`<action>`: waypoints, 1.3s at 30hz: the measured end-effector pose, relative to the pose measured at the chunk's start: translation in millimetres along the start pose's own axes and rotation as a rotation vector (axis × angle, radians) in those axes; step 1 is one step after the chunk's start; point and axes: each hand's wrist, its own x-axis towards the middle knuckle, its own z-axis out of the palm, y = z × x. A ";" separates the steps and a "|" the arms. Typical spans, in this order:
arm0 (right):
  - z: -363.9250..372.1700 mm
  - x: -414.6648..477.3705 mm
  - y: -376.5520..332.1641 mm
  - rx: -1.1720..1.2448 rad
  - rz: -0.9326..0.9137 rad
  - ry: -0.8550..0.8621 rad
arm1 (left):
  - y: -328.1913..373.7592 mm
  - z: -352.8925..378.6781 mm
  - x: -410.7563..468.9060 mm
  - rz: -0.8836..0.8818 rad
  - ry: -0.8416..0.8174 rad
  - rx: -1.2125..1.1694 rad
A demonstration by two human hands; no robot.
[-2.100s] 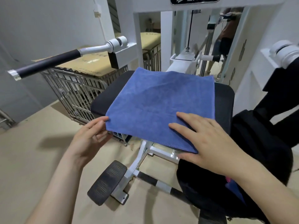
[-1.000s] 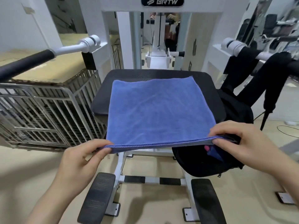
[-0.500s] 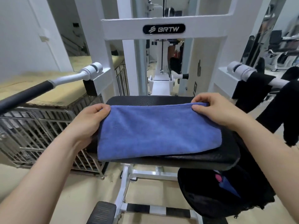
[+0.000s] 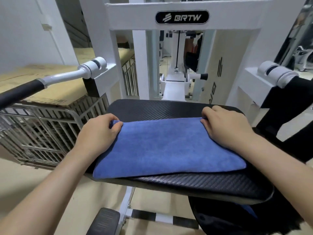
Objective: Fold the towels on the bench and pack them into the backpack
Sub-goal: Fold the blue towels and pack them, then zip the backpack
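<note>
A blue towel (image 4: 166, 148), folded in half, lies on the black padded bench (image 4: 203, 185). My left hand (image 4: 100, 133) grips the towel's far left corner with fingers curled over the edge. The far right corner is pinched by my right hand (image 4: 223, 128). Below the bench's right side hangs the black backpack (image 4: 228, 217), its mouth open, with a bit of blue cloth showing inside.
The white machine frame (image 4: 182, 29) rises behind the bench. A black-gripped handle bar (image 4: 20, 94) juts out at the left over a metal wire cage (image 4: 42, 133). Black straps hang from the right handle (image 4: 277, 73). A footplate (image 4: 105, 223) sits on the floor below.
Both hands lifted the towel's near edge and carried it to the far edge, folding it in half. Since half a second ago the hands have curled tighter on the far corners.
</note>
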 end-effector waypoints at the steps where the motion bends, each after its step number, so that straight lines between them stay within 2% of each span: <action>1: -0.9 -0.2 2.4 -0.004 0.008 -0.027 | -0.1 1.0 -1.5 0.017 0.019 0.049; 5: -16.5 10.0 23.0 0.244 0.044 -0.301 | -6.4 4.1 1.3 0.117 0.042 0.246; 8: -34.0 23.6 24.7 0.221 0.033 -0.542 | -13.7 2.3 4.7 0.226 0.038 0.086; 11: -44.3 44.6 18.4 0.162 0.021 -0.682 | -8.8 -7.9 -4.3 0.165 -0.083 -0.142; 13: -47.5 66.4 11.1 0.080 -0.012 -0.642 | -2.0 -15.2 -18.0 0.059 -0.133 -0.378; 16: -43.5 107.9 -13.5 -0.005 -0.069 -0.349 | 10.9 -21.4 -48.6 -0.163 -0.221 -0.850; 18: -32.4 128.9 -40.2 0.065 -0.137 -0.086 | 21.4 -18.4 -70.5 -0.234 -0.259 -0.973; 20: -17.7 132.5 -70.4 0.182 -0.222 0.053 | 27.7 -16.2 -87.2 -0.230 -0.233 -0.992; 23: -16.9 97.1 -102.8 0.405 -0.333 -0.034 | 21.7 -17.4 -99.0 -0.203 -0.288 -0.996; 26: -44.5 29.1 -107.2 0.596 -0.455 -0.328 | 6.4 -19.0 -106.5 -0.144 -0.460 -1.059; 28: -57.2 -15.6 -101.1 0.556 -0.540 -0.466 | 0.5 -13.5 -107.8 -0.086 -0.377 -0.949; 30: -52.3 -49.1 -95.9 0.475 -0.539 -0.479 | -3.2 -7.5 -104.3 0.036 -0.178 -0.707; 33: -30.9 -79.4 -94.3 0.428 -0.484 -0.223 | -9.8 -4.0 -92.2 0.374 0.038 -0.360; 36: -18.2 -99.2 -90.2 0.458 -0.386 0.015 | -19.2 1.2 -84.4 0.618 0.206 -0.098; 37: -15.0 -104.9 -89.9 0.428 -0.375 0.078 | -19.2 1.3 -83.3 0.702 0.230 -0.051; 39: -10.4 -112.6 -91.7 0.392 -0.355 0.175 | -17.1 2.6 -83.0 0.861 0.171 0.020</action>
